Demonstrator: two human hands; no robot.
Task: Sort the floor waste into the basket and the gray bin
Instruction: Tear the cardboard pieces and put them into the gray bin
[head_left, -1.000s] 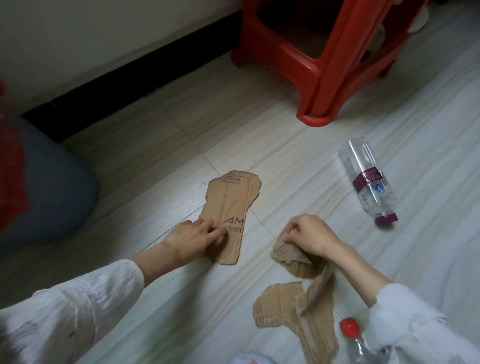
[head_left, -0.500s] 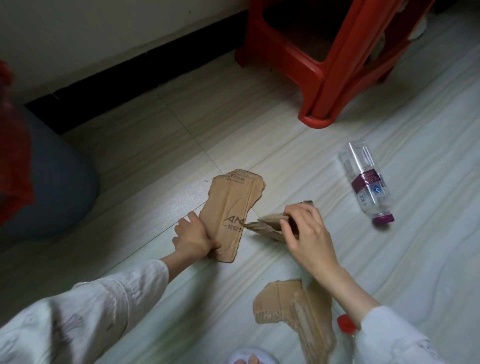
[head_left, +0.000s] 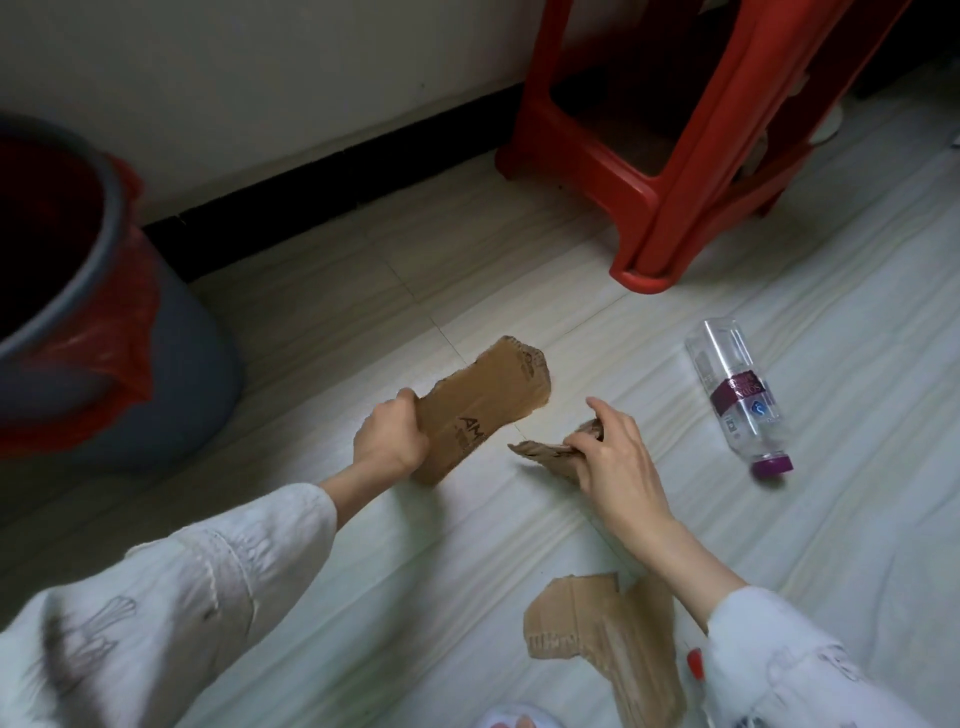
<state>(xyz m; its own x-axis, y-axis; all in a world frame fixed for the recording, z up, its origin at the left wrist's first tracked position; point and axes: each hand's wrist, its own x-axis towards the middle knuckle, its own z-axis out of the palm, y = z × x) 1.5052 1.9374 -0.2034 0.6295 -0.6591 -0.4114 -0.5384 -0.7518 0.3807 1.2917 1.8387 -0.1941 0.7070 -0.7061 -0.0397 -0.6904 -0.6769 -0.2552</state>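
Pale wood-grain floor tiles (head_left: 322, 291) run up to a black baseboard (head_left: 332, 166) under a white wall. Gray bin (head_left: 176, 353) stands at far left, lined with a red bag (head_left: 119, 317) folded over its rim. Red plastic stool (head_left: 670, 156) sits at upper right, one foot on the floor near the middle of the view.

Left hand (head_left: 389, 434) grips a long printed cardboard strip (head_left: 483, 400) at its near end, fingers curled round the edge; strip is tilted up, far end raised toward the stool, dark lettering partly visible by the hand. Right hand (head_left: 613, 457) pinches a smaller crumpled cardboard scrap (head_left: 545, 452) between thumb and fingers, scrap pointing left toward the strip, the two pieces near but apart. Cannot tell if the scrap touches the floor.

Third cardboard piece (head_left: 597, 629), torn with corrugation showing, lies flat on the floor below the right forearm, untouched. Clear plastic bottle (head_left: 737, 395) with a maroon label and purple cap lies on its side to the right of the hands, well apart from both. Small red cap (head_left: 695, 664) peeks out beside the right white sleeve (head_left: 789, 670); its bottle is hidden. White shoe toe (head_left: 511, 719) shows at bottom edge. Both arms are in loose white sleeves.
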